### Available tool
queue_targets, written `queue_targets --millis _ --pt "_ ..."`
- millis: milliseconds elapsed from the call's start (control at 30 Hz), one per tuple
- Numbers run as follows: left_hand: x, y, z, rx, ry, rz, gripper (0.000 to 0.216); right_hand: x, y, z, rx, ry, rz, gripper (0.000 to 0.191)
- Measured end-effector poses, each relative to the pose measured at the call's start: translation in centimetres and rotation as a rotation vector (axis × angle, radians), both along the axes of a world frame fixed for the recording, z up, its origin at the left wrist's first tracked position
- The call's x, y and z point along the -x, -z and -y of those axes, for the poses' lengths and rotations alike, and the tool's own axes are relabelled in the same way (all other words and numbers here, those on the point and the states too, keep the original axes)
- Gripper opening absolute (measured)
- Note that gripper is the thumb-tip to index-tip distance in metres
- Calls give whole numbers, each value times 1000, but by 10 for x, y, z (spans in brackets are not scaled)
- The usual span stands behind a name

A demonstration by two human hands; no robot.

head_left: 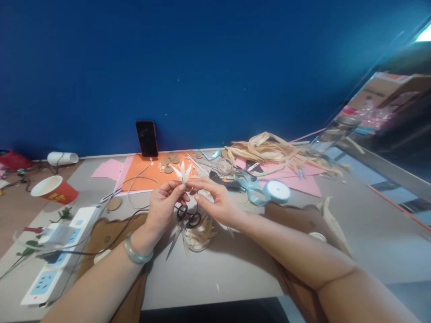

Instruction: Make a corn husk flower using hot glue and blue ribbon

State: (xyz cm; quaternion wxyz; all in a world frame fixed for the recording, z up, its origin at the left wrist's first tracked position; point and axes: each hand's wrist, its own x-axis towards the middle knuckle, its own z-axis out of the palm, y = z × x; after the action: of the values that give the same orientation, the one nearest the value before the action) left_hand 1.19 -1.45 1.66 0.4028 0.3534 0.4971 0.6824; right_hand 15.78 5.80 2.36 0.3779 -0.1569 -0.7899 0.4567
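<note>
Taking the pale petal cluster (182,172) as clock hub: held up over the worktop (242,273) near mid-view, with tips fanned roughly toward 11, 12 and 1. Pinched at the base by left grip (161,204), thumb against fingers. Coming in from 4 with right grip (220,202), fingertips right beside the base; can't tell if grasping or only touching. Wearing a pale green bangle (132,253) on left wrist.

Seeing scissors (174,240) at 6, just below the hands, with black handles toward the hands and blades toward 7. Close beside, between 5 and 6: round container (199,249) full of pale pieces (202,231).

Got orange paper (138,175) at 9, with brown discs (173,158) on top at 10. Also at 10, dark phone (147,139) propped against blue wall (215,67).

Got light-blue ribbon spool (279,190) at 3, near pink paper (310,185). Between 2 and 3: heap of dry husks (264,150) by the wall.

Farther out at 9: red paper cup (63,190) upright, white cup (67,158) on its side behind. At 8: white power strip (84,220) with cables.
</note>
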Motion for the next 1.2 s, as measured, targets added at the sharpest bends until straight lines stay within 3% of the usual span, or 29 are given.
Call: queue_targets --millis 633,1200 --pt "-2 -1 1 -15 -52 -73 22 2 8 0 -191 17 -35 41" --pt "-3 -4 2 49 -47 -143 22 2 10 -1 -131 26 -42 40"
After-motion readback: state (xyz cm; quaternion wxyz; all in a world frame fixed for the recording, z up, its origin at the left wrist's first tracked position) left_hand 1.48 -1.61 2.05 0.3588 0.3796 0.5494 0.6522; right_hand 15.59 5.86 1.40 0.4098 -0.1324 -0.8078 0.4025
